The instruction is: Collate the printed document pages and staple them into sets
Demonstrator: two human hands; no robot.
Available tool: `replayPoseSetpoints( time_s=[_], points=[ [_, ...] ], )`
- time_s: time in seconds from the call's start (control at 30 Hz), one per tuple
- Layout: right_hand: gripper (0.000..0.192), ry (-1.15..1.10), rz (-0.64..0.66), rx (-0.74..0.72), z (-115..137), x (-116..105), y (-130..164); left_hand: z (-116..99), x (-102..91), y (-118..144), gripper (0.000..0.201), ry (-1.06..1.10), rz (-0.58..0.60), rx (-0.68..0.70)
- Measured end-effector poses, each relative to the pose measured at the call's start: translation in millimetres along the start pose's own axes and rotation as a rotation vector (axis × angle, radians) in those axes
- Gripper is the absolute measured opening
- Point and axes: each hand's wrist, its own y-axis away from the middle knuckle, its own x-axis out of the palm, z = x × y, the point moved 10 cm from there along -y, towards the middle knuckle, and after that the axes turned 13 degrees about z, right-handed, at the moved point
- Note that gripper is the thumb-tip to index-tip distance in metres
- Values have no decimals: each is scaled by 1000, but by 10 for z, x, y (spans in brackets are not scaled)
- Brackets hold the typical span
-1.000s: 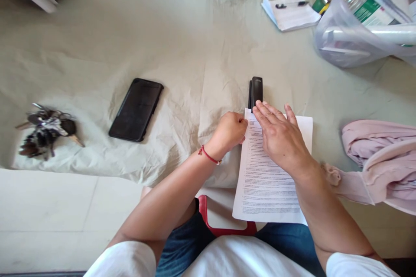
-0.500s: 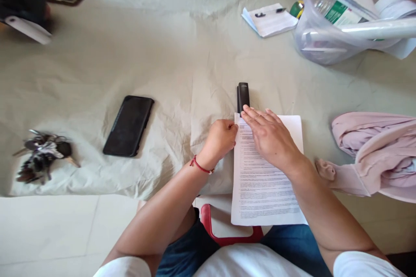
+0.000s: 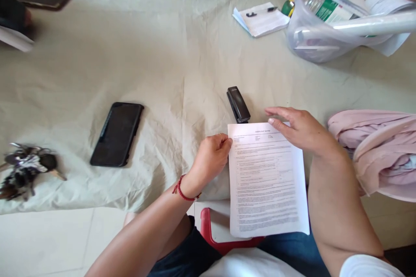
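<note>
Beige cloth (image 3: 182,52) covers the work surface, and a printed sheet of paper (image 3: 266,181) lies at its near edge, hanging partly over the person's lap. The left hand (image 3: 211,160) is closed on the sheet's left edge near the top corner, pinching it between thumb and fingers. The right hand (image 3: 300,130) is open, palm down, its fingers resting lightly on the sheet's upper right part. A black stapler (image 3: 238,104) lies just beyond the top left corner, angled, very near the paper but not visibly clamped on it; neither hand touches it.

By the look of it, the step in hand is squaring up or checking the sheet beside the stapler. The next move would call for a steady hold on the paper with one hand while the other takes the stapler.

Further left lie a dark phone (image 3: 117,134) and a bunch of keys (image 3: 26,169); a pink garment (image 3: 377,147) sits on the right.
</note>
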Motion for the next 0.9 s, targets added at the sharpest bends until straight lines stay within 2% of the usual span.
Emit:
replayPoseSetpoints(
  time_s=[0.17,0.27,0.33,0.4,0.47,0.5,0.6,0.67,0.73,0.83,0.9],
  points=[
    [47,-122,267,114,-425,34,118,-17,129,20,34,133,91,31],
    [50,-262,315,141,-575,-21,239,-109,40,30,32,224,54,102],
    [49,-398,241,138,-651,-102,273,-158,-77,30,29,248,1,140],
    [50,-585,84,115,-716,-199,264,-205,-235,32,28,242,-82,189],
    [57,-764,-49,106,-763,-212,225,-211,-399,26,29,278,-169,230],
    [60,-830,-74,112,-766,-170,191,-196,-471,15,30,300,-206,239],
    [51,-917,-3,91,-625,45,52,-134,-662,-30,32,375,-305,267],
    [44,-937,82,45,-482,180,-20,-94,-743,-66,34,421,-341,282],
    [43,-975,112,23,-412,253,-55,-71,-790,-89,36,454,-363,296],
    [44,-1044,27,16,-438,216,-72,-103,-789,-96,40,491,-348,341],
    [46,-1063,-56,-2,-463,136,-76,-143,-734,-97,43,517,-297,359]
  ],
)
